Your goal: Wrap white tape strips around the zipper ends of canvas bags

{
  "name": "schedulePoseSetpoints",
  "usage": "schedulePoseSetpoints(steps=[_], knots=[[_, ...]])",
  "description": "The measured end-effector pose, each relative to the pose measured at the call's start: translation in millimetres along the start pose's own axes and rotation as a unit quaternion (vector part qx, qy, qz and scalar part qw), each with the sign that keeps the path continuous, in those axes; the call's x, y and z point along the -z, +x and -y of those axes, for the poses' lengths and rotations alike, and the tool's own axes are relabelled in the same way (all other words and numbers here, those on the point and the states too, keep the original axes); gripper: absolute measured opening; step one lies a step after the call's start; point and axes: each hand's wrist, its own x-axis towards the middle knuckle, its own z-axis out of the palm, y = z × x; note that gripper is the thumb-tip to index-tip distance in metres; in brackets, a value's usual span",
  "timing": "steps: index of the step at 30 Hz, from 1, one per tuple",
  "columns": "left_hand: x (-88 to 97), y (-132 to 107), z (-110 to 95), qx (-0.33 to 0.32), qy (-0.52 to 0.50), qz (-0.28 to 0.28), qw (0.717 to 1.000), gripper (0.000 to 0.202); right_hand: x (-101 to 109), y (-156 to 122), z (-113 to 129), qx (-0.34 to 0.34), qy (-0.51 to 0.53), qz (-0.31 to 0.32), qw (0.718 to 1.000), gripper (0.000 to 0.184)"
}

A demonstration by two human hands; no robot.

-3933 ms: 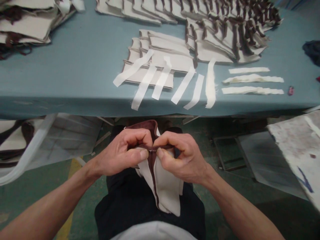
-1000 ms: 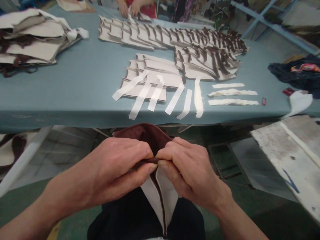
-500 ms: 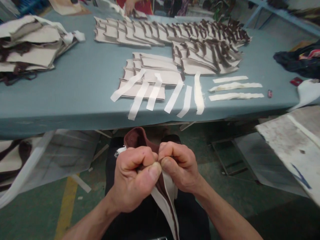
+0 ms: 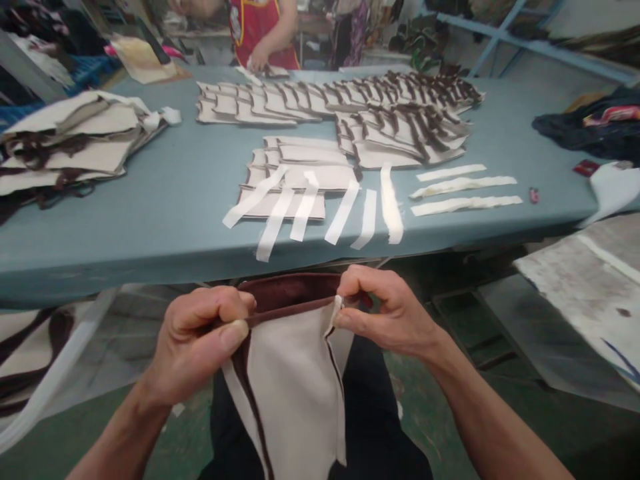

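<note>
Left hand (image 4: 200, 340) and right hand (image 4: 385, 313) each pinched shut on cream pouch's (image 4: 295, 387) maroon rim.

Head camera looks down and forward, close over the hands (image 4: 200, 340) (table (image 4: 150, 207) beyond).

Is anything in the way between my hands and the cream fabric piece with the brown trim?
Nothing visible. The left hand and the right hand each pinch the cream fabric piece directly at its brown top edge, one at each corner, with no other thing between fingers and cloth.
</note>
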Motion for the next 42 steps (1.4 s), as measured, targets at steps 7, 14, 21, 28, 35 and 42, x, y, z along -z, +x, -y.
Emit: schedulePoseSetpoints(steps=[7,14,21,28,35,42], knots=[[17.4,33,-14,0.015,-0.041,0.148,0.988,0.030,15,11,39,0.018,0.065,0.049,0.996,0.034],[-2.9,43,-30,-0.016,-0.098,0.161,0.982,0.011,-2,14,43,-0.013,0.123,0.077,0.989,0.037],[5.6,48,-30,-0.037,-0.065,0.148,0.986,0.010,0,20,50,-0.033,0.095,0.091,0.991,0.033],[20.2,57,-39,-0.059,-0.033,0.155,0.986,0.011,2,34,50,-0.009,0.063,0.105,0.992,0.029],[12.2,56,-30,-0.024,-0.035,0.127,0.991,0.013,2,36,45,0.007,0.033,0.097,0.995,0.023],[-1.1,47,-26,-0.015,-0.014,0.125,0.992,0.016,-2,24,31,-0.024,0.078,0.115,0.990,0.023]])
